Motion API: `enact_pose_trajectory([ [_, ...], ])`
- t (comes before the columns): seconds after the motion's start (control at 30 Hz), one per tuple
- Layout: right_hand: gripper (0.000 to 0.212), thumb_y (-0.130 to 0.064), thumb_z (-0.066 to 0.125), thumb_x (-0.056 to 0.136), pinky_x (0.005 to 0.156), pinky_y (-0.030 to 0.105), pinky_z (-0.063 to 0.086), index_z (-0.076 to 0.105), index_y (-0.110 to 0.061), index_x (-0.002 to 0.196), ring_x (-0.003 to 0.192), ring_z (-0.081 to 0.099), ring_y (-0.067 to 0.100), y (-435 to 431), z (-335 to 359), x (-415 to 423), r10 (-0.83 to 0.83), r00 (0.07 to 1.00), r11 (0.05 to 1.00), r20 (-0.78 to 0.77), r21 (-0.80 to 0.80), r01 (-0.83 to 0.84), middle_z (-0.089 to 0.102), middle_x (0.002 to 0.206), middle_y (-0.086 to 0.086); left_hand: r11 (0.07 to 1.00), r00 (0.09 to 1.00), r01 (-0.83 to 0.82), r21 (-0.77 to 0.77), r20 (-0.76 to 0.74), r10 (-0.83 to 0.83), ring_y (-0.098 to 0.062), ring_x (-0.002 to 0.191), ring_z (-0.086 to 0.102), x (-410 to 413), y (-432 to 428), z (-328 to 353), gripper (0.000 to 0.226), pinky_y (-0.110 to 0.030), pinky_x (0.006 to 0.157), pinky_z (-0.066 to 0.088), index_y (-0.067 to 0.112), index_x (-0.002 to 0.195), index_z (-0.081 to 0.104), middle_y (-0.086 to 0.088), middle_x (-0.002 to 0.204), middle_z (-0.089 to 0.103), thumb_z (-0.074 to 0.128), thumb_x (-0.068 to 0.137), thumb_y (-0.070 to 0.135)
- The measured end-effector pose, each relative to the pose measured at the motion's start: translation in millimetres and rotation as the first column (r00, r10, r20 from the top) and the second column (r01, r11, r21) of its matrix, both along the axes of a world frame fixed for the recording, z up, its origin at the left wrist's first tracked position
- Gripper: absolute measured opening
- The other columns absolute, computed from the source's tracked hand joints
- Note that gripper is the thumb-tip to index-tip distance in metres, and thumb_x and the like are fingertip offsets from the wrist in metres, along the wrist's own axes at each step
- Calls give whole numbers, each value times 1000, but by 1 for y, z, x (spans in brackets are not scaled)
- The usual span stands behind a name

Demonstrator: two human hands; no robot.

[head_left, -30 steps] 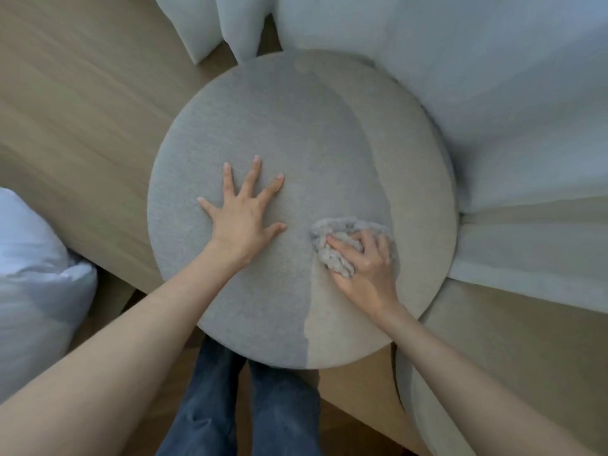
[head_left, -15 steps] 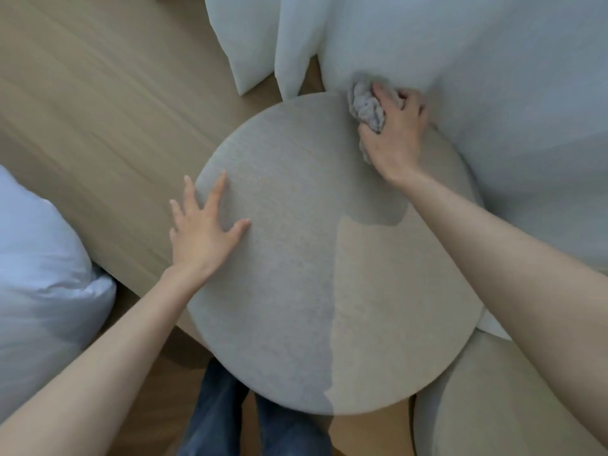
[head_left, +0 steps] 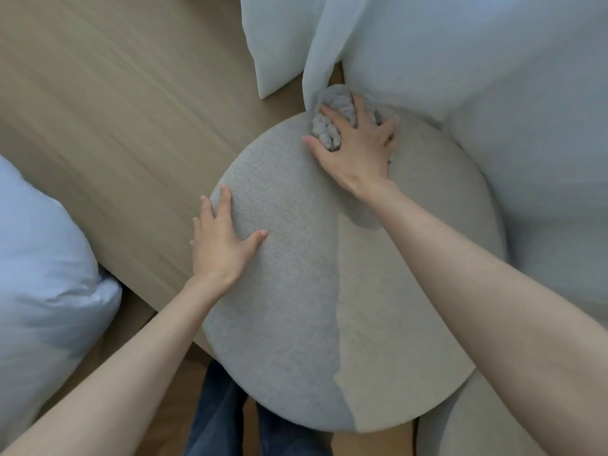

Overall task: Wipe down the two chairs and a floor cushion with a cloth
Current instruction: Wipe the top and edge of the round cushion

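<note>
A home room: wood floor (head_left: 115, 110), sheer white curtains (head_left: 427, 44), white bedding (head_left: 39, 258).

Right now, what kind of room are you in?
Probably a room in a home, maybe a bedroom: white curtains hang down to a wooden floor, puffy white bedding sits at the left, with a cloth on a round grey fabric seat.

We have the round seat (head_left: 296, 291) mid-frame, with the floor (head_left: 115, 110) to its left. Left hand (head_left: 223, 238) rests flat on the seat's left edge. Right hand (head_left: 355, 146) is at the far edge, gripping the cloth (head_left: 332, 123) against the curtain (head_left: 460, 60), which hangs behind and to the right. Bedding (head_left: 42, 258) lies far left. Second seat (head_left: 444, 432) is just beside the near-right edge, and legs (head_left: 223, 416) are below the near edge.
</note>
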State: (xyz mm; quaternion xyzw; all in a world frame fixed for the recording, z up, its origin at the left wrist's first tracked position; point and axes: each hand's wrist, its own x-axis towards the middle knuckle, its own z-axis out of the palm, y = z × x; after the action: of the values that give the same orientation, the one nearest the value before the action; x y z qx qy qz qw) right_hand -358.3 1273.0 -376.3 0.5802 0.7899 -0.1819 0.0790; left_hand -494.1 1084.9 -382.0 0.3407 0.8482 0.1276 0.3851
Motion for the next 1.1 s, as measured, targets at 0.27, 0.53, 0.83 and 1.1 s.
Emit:
enact_pose_trajectory([
  [0.27, 44, -51, 38, 96, 109, 39, 19, 38, -49, 140, 128, 27, 33, -2, -10, -3, -179, 979, 978, -102, 88, 188, 23, 153, 8, 1000, 1000, -12, -12, -6, 11, -31, 147, 1, 1, 0, -4, 97, -63, 112, 14, 28, 153, 3, -13, 160, 3, 68, 83, 45],
  [0.53, 52, -22, 58, 83, 93, 34, 41, 52, -23, 134, 106, 55, 28, -23, -10, -52, 54, 925, 997, -377, 67, -31, 59, 118, 8, 1000, 1000, 2, -12, -4, -2, -37, 146, 3, 2, 2, -4, 96, -62, 113, 16, 27, 153, 3, -18, 159, 3, 68, 84, 42],
  [0.83, 45, -23, 52, 91, 80, 38, 47, 50, -31, 135, 104, 54, 31, 6, -15, -13, 228, 955, 965, -188, 177, -196, 44, 130, 12, 999, 1000, 11, -39, -18, -11, -40, 146, 2, 4, 7, -3, 96, -61, 114, 14, 26, 153, -1, -20, 158, 1, 66, 86, 41],
  [1.1, 45, -25, 56, 86, 92, 35, 42, 56, -27, 132, 112, 55, 33, 43, -17, 118, -498, 844, 817, -198, 220, 533, 53, 129, 13, 1000, 1000, 20, -11, -14, -20, -37, 146, 2, 5, 8, -4, 96, -60, 114, 15, 25, 153, 1, -21, 158, 1, 66, 85, 40],
])
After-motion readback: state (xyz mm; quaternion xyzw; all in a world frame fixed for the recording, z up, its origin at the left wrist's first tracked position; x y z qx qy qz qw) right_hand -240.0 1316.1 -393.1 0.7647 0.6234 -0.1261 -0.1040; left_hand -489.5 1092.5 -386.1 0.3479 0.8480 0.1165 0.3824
